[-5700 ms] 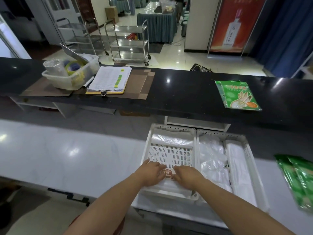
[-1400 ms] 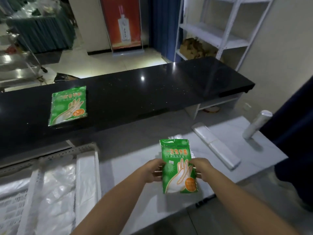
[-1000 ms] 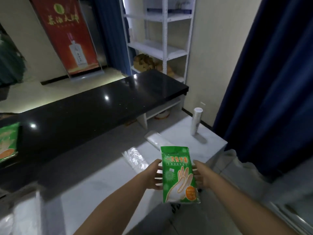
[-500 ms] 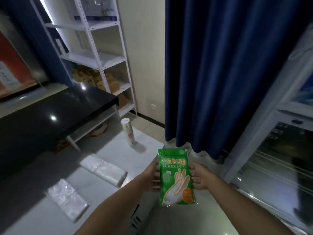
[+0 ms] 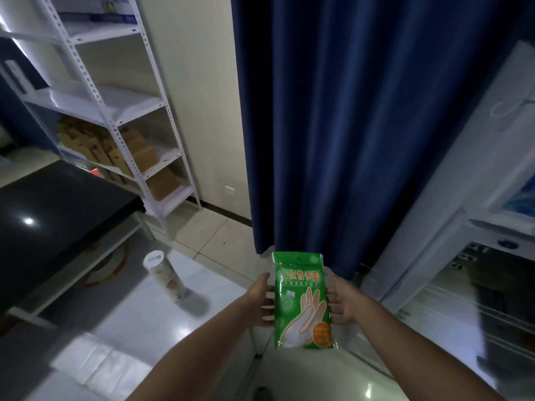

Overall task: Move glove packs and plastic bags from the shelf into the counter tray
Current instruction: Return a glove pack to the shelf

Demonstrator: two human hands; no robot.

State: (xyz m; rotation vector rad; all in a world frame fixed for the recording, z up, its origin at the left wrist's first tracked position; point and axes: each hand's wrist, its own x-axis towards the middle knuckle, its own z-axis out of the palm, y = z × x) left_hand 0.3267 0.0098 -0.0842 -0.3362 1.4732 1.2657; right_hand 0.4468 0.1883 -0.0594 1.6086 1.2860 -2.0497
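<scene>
A green glove pack with a printed hand on its front hangs upright in front of me. My left hand grips its left edge and my right hand grips its right edge. A flat stack of clear plastic bags lies on the white counter at lower left. A white metal shelf unit stands at the back left. The counter tray is out of view.
A white roll of cups or bags stands on the counter near its end. The black upper counter lies to the left. A dark blue curtain hangs ahead, and a glass-door cabinet is at right. Cardboard boxes fill the lower shelves.
The view has swung right, away from the tray and the black counter toward the curtain and cabinet. Both hands have kept the green glove pack held between them.
</scene>
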